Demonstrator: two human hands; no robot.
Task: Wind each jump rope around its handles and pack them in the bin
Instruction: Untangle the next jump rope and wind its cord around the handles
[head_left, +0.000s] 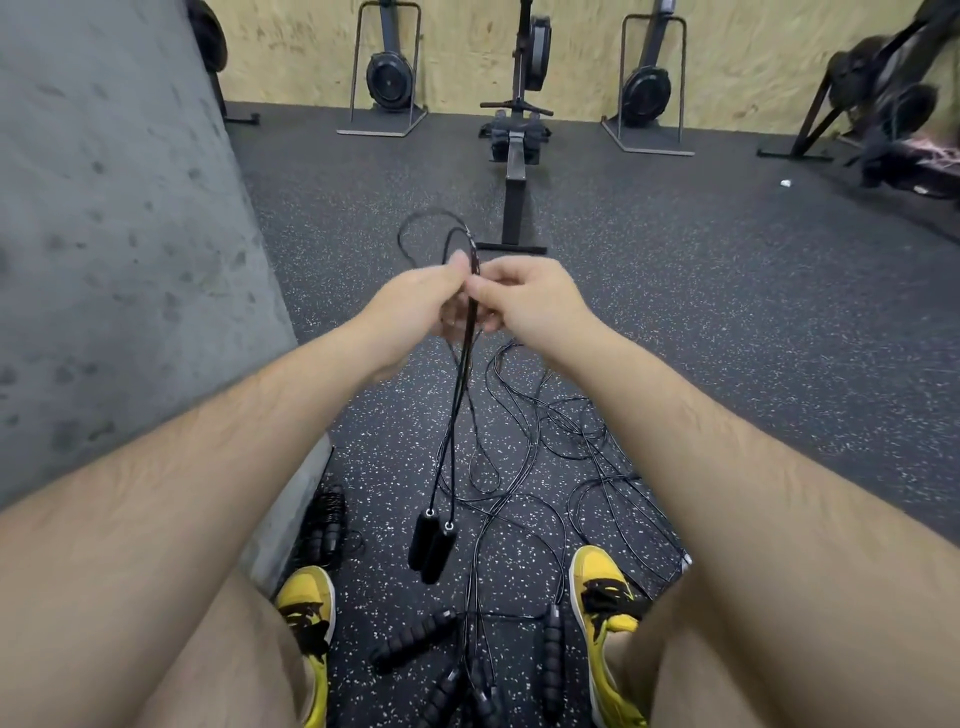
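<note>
black jump rope (464, 374) is hanging doubled above the yellow shoes (605, 597); left hand (415, 306) and right hand (524, 296) are both pinching its cord; swinging handles (431, 543) are risking snagging the loose ropes (561, 457) beside those shoes.

Black rope (464, 364) is hanging doubled from the hands, looping above them; its two smooth black handles (430, 545) are dangling side by side just above the floor, unwound. More thin black ropes (561, 457) are lying tangled on the floor, unwound, with ribbed foam handles (413, 640) lying between the feet. One wound rope (326, 525) is sitting at the floor's left edge by the wall.
</note>
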